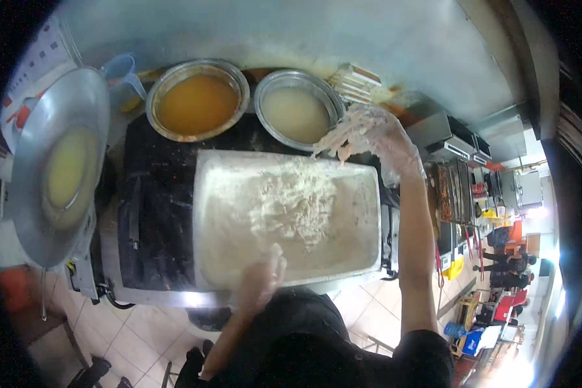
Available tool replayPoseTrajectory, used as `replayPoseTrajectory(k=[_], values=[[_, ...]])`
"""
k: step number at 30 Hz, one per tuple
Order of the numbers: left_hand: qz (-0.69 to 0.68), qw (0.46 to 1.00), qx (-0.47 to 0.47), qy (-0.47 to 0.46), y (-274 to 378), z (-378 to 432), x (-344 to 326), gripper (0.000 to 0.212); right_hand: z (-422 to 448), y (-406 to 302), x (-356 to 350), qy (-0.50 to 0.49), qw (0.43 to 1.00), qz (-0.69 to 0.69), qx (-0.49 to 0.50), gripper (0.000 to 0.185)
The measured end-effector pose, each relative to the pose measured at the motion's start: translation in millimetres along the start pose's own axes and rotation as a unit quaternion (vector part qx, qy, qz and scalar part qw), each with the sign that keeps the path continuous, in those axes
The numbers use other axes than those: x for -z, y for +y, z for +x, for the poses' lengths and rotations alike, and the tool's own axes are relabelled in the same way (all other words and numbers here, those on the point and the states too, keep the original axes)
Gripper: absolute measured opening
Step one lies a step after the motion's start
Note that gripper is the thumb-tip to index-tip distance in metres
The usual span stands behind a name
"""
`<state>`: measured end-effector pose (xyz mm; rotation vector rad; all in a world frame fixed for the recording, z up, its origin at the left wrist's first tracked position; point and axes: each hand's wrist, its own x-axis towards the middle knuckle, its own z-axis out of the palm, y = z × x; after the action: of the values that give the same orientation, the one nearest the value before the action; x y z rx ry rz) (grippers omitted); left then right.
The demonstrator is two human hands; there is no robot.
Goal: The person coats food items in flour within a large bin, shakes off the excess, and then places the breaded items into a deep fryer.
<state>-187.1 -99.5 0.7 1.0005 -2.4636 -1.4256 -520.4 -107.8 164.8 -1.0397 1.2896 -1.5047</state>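
Observation:
A rectangular metal tray lies before me with a heap of clumpy white flour in it. My left hand, in a clear floury glove, is over the tray's near edge; blur hides how its fingers are set. Above the far right corner is my right hand, its clear plastic glove thickly coated in flour or batter. Ragged, coated bits hang at its fingers, and I cannot tell whether they are held or only stuck there. Just beyond that hand stands a metal bowl of cloudy whitish liquid.
A second metal bowl holds orange-brown liquid at the back. On the left stands a large wok with yellowish liquid, a clear plastic jug behind it. A dark surface borders the tray. Several people are far off right.

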Motion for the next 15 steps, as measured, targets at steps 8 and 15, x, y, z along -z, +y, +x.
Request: replayPoseTrajectory(k=[8,15], values=[[-0.006,0.999,-0.030,-0.032,1.4,2.6,5.3,0.034,132.3,134.4,54.6,0.088,0.852,-0.512,-0.073,0.040],[-0.025,0.999,-0.021,0.024,-10.5,-1.0,-10.8,0.036,42.8,132.6,23.8,0.017,0.772,-0.615,-0.161,0.063]])
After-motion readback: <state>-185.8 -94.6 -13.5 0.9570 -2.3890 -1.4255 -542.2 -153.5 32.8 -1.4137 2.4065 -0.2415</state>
